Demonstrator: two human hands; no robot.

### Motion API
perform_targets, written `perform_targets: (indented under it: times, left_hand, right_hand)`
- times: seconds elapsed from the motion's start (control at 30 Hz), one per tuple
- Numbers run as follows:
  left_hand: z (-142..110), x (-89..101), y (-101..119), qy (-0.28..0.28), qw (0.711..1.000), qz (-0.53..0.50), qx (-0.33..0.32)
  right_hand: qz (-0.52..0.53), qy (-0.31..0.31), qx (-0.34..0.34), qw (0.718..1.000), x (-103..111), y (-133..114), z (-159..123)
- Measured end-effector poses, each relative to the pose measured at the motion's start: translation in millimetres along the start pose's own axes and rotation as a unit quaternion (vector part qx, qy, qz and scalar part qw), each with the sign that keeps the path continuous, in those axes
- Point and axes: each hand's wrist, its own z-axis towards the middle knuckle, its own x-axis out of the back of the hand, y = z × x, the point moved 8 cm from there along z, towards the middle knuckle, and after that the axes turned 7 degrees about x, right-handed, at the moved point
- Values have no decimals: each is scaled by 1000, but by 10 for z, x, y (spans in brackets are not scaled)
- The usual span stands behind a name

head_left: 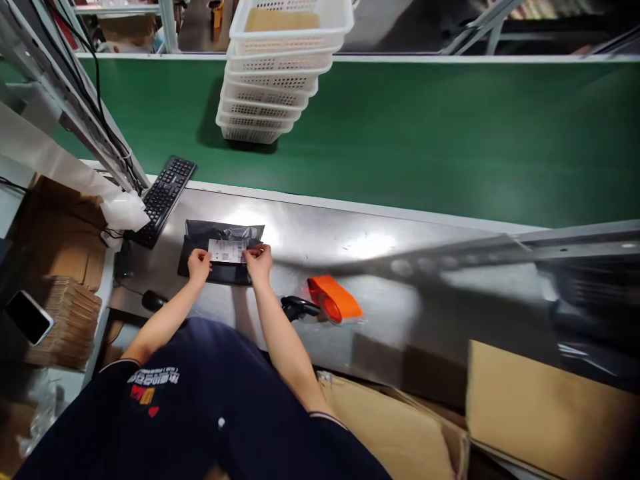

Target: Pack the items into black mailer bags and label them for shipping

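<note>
A black plastic mailing bag [230, 275] lies on the metal table in front of me. Over it is a white printed shipping label [226, 251], pinched at its two sides by my fingers. My left hand [199, 264] is closed on the label's left edge. On the opposite edge, my right hand [259, 261] is closed with thumb and forefinger together. Whether the label is stuck to the bag or held just above it, I cannot tell. A black handheld scanner [299, 307] rests right of my right forearm, beside an orange roll of tape [334, 299].
Beyond the metal table [390, 230] runs a green conveyor belt [425, 140] bearing stacked white baskets [273, 83]. A keyboard [167, 193] and mouse [153, 301] lie at left. Flat cardboard [70, 320] and a phone [29, 317] are further left; cardboard boxes [390, 420] stand near right.
</note>
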Motion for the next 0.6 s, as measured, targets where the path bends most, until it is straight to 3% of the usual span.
perform_targets:
  times: [0.13, 0.2, 0.23, 0.3, 0.37, 0.4, 0.47, 0.53, 0.6]
  left_hand:
    - [101, 21, -15, 11, 993, 107, -40]
    - [87, -13, 75, 16, 974, 194, -113]
    - [56, -93, 142, 5, 951, 255, -174]
    - [-48, -363, 207, -56, 876, 378, -295]
    - [-124, -591, 139, -136, 812, 447, -350]
    - [-123, -630, 96, -157, 801, 460, -349]
    - [-27, -530, 61, -132, 826, 452, -311]
    - [153, -225, 79, -49, 891, 383, -238]
    - [374, 143, 46, 22, 963, 243, -116]
  right_hand:
    - [-219, -62, 74, 971, -82, 29, 48]
    - [-298, -72, 160, 938, -149, -59, -29]
    - [-326, -81, 206, 919, -213, -104, -92]
    - [-357, -134, 272, 884, -406, -123, -236]
    - [-365, -209, 294, 859, -593, -56, -357]
    - [-365, -232, 288, 854, -637, -14, -384]
    - [-360, -223, 242, 873, -569, 55, -335]
    - [-334, -145, 147, 920, -304, 104, -175]
    - [-277, -65, 43, 958, -18, 124, -14]
